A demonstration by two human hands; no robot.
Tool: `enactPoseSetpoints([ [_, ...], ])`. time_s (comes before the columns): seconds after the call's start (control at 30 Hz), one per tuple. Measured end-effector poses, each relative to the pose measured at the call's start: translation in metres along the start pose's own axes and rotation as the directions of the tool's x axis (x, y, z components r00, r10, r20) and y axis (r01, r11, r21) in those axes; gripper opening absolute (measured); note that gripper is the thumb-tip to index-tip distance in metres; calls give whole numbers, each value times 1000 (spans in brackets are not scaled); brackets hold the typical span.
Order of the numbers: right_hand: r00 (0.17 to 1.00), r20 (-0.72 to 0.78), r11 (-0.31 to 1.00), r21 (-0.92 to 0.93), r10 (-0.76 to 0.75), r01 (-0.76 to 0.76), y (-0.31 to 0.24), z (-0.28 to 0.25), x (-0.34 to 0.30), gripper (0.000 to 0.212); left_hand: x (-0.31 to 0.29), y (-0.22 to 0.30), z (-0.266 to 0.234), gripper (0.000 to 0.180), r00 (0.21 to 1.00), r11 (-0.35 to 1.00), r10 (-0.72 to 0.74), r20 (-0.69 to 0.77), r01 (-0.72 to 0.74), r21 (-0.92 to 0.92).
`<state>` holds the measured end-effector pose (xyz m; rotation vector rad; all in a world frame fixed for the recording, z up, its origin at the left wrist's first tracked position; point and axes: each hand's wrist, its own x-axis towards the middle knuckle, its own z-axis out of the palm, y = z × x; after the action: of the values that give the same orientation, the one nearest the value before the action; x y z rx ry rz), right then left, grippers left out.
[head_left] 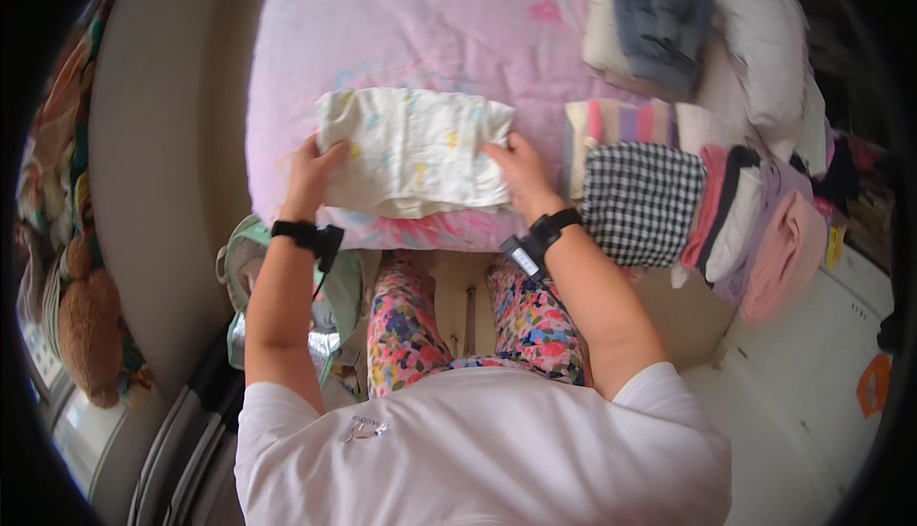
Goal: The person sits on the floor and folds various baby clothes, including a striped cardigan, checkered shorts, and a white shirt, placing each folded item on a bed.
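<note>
A white cloth [415, 153] with small yellow and blue prints lies folded into a wide rectangle near the front edge of the pink bed [420, 20]. It may be a garment, but its kind does not show. At its left end, my left hand [310, 178] grips the edge, thumb on top and fingers mostly hidden beneath. My right hand [522, 171] holds the opposite end in the same way, the thumb lying over the fabric. Both wrists wear black straps.
To the right stand folded clothes: a black-and-white checked piece [642, 203], striped cloth [619, 125] and a pink bundle [785, 254]. Behind them lie a grey-blue garment [661, 15] and a white pillow-like bundle [764, 48]. A green bag [250, 239] sits below the bed's left corner.
</note>
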<state>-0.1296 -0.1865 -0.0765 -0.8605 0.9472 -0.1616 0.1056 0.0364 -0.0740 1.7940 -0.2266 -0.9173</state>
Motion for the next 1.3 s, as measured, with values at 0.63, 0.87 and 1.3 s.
enactPoseSetpoints([
  [0.63, 631, -121, 610, 173, -766, 773, -27, -77, -252, 35, -60, 228, 182, 36, 656, 562, 697, 290, -751, 347],
  [0.87, 688, -391, 724, 76, -611, 686, 12, -156, -226, 29, -84, 211, 317, 60, 431, 122, 831, 352, -759, 640],
  [1.3, 449, -525, 676, -404, -723, 616, 30, -149, -216, 36, -161, 96, 271, 62, 625, 177, 635, 454, -690, 701],
])
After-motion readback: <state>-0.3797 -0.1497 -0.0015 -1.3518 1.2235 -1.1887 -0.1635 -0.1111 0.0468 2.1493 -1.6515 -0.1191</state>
